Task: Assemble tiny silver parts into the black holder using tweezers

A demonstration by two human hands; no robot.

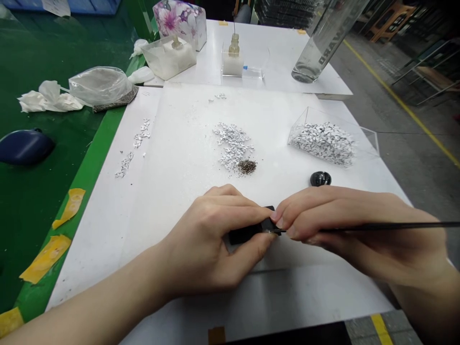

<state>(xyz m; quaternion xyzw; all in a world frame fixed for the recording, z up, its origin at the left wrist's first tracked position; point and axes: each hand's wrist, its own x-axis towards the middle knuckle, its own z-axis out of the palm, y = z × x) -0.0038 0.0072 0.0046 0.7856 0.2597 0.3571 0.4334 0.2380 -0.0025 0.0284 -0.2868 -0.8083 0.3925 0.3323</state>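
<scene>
My left hand [219, 235] is closed around a small black block [246, 235] on the white board, with thumb and forefinger at its right end. My right hand [352, 218] grips a thin black rod-like tool [402, 225]. The tool's near tip points at the block's right end, between the fingertips of both hands; I cannot tell whether it touches. Beyond the hands lies a loose heap of tiny white parts [233, 143]. A small pile of dark brown grains [247, 166] touches its lower edge. Above my right hand sits a shiny black round thing [320, 178].
A clear tray [370, 139] of white parts stands right. More white parts [124, 165] lie left. At the back are a bottle in a clear holder [234, 45], a tall clear cylinder [305, 72], a plastic tub [158, 62] and a flowered box [179, 21]. A plastic bag [100, 84] lies left.
</scene>
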